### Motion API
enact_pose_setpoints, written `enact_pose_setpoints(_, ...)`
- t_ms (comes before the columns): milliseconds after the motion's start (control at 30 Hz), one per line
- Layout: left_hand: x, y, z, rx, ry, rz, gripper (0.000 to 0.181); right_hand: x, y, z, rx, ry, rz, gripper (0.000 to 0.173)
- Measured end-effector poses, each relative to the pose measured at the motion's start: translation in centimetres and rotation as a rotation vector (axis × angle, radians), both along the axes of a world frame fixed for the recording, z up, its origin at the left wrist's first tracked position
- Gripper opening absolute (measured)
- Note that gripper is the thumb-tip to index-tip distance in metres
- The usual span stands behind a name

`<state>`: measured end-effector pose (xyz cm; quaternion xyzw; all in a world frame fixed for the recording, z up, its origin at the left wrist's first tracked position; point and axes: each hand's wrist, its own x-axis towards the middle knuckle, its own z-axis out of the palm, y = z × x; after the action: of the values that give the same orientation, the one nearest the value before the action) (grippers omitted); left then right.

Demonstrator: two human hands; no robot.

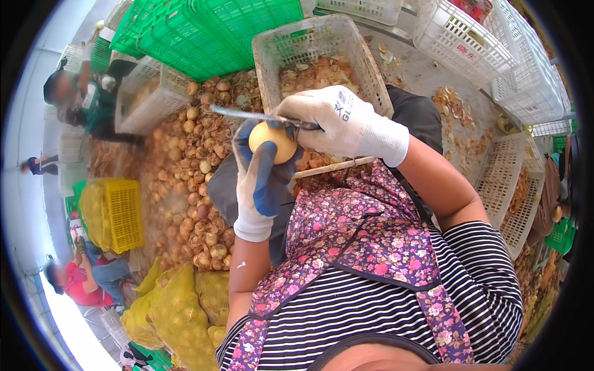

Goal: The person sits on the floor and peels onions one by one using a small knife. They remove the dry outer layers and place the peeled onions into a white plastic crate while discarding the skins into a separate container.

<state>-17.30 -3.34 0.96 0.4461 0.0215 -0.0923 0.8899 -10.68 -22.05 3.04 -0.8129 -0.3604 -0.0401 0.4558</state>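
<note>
My left hand (262,176), in a white knit glove with a blue coated palm, grips a peeled yellow onion (274,143). My right hand (329,121), gloved alike, holds a knife (241,112) by its dark handle. The blade points left and passes just above the onion; whether it touches the onion I cannot tell. Beneath both hands, between my knees, stands a dirty white plastic crate (378,88) with loose onion skins (320,76) in it.
To the left lies a big heap of unpeeled onions (195,185). Yellow mesh sacks (178,306) sit at lower left, near a yellow crate (123,215). Green crates (218,37) stand behind, white crates (464,41) at upper right. Other people (88,283) sit at left.
</note>
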Motion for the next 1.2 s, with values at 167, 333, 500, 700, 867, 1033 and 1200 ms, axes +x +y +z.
enact_pose_setpoints(167, 0.0, -0.2, -1.0, -0.105, 0.015, 0.123, 0.049, -0.8, -0.8, -1.0, 0.127, 0.145, -0.155, 0.032)
enact_pose_setpoints(333, 0.7, 1.1, -1.2, 0.176, -0.162, 0.266, 0.056, -4.6, -1.7, 1.1, -0.041, 0.323, 0.038, 0.035)
enact_pose_setpoints(500, 0.5, 1.3, -1.0, 0.289, -0.234, 0.294, 0.061, -5.0, -1.8, 1.0, -0.12, 0.315, 0.072, 0.027)
enact_pose_setpoints(700, 0.4, 1.2, -2.2, 0.28, -0.37, 0.357, 0.062, -5.4, -1.6, 0.9, -0.099, 0.37, 0.146, 0.023)
enact_pose_setpoints(867, 0.9, 1.6, -2.1, 0.848, -0.561, 0.427, 0.058, -4.1, -0.9, -1.0, -0.222, 0.117, 0.057, 0.027)
enact_pose_setpoints(1033, 1.2, 2.2, -3.6, 1.072, -0.639, 0.522, 0.058, -2.5, -0.6, -1.4, -0.232, 0.286, 0.094, 0.027)
enact_pose_setpoints(1200, 1.1, 1.4, -3.0, 0.6, -0.477, 0.424, 0.056, -5.2, -0.3, -0.2, -0.114, 0.368, 0.113, 0.03)
